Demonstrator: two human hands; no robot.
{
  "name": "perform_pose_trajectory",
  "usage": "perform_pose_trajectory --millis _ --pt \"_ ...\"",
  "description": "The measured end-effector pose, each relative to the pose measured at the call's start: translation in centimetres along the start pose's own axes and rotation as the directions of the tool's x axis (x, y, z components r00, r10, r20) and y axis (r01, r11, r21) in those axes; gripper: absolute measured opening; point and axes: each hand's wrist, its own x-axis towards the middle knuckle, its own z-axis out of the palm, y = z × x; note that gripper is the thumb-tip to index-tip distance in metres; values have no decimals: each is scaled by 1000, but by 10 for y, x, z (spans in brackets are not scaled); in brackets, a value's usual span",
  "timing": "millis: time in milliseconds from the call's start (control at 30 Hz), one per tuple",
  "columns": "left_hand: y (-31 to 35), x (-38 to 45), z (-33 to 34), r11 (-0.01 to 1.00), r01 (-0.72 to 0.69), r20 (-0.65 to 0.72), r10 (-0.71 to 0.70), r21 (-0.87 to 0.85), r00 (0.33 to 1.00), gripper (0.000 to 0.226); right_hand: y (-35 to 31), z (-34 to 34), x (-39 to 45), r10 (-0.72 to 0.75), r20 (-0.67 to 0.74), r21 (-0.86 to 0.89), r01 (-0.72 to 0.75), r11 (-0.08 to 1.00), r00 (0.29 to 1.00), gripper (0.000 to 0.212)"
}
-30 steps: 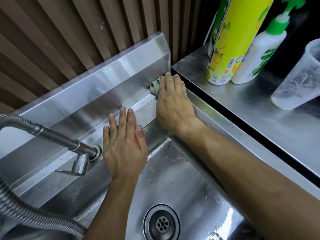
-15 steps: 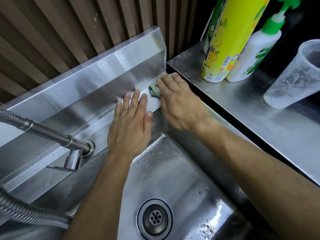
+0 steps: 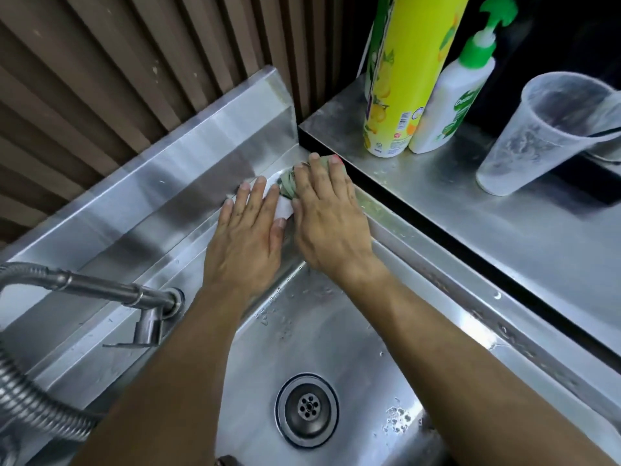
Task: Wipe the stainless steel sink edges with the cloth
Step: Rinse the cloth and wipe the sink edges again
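- I saw a steel sink (image 3: 437,264) from above, its round drain (image 3: 306,410) low in the wet basin.
- The right hand (image 3: 327,216) pressed a bunched green cloth (image 3: 288,183) onto the back ledge, in the far right corner; its fingers were curled over the cloth, clamping it down.
- The left hand (image 3: 247,237) lay flat just beside it, fingers spread and gripping nothing, thumb almost touching the right hand.
- A tap (image 3: 100,290) reached in from the left, with a ribbed hose (image 3: 30,412) below it.
- On the counter (image 3: 504,230) to the right stood a yellow can (image 3: 408,72), a white pump bottle (image 3: 460,95) and a tilted plastic cup (image 3: 537,136).
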Motion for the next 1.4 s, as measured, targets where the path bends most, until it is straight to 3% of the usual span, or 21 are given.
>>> perform_pose_trajectory --millis 100,233,400,567,767,900,1067,1233,1300,1400 --pt "-5 3 0 999 -46 -2 46 16 999 62 6 0 -3 21 24 32 -22 999 999 57" --pt "-7 4 4 997 -57 -32 58 45 998 63 -9 5 22 113 -109 110 -101 989 988 58" --pt "-7 5 6 999 -48 -58 49 8 997 60 -2 7 30 240 -222 205 -195 959 945 45" --pt "-7 4 6 998 -55 -77 55 -1 996 60 -16 16 27 233 -161 88 -221 971 959 62" --pt "-5 3 7 999 -53 -79 54 12 995 59 -2 14 10 135 -111 14 -134 991 985 59" --pt "-6 3 7 998 -53 -74 56 33 996 59 -12 17 25 216 -136 58 -210 976 967 65" --pt "-6 3 7 998 -54 -74 56 24 996 59 3 16 -9 160 -145 6 -161 987 976 54" --pt "-6 4 6 998 -58 -71 59 15 996 59 -7 8 -6 228 -160 70 -219 973 961 58" --pt "-5 3 5 999 -53 -72 53 5 996 59 -5 1 -1 166 -175 117 -147 982 970 60" --pt "-6 2 6 998 -55 -69 56 9 996 60 20 -8 -5 -93 -63 85 98 992 994 56"
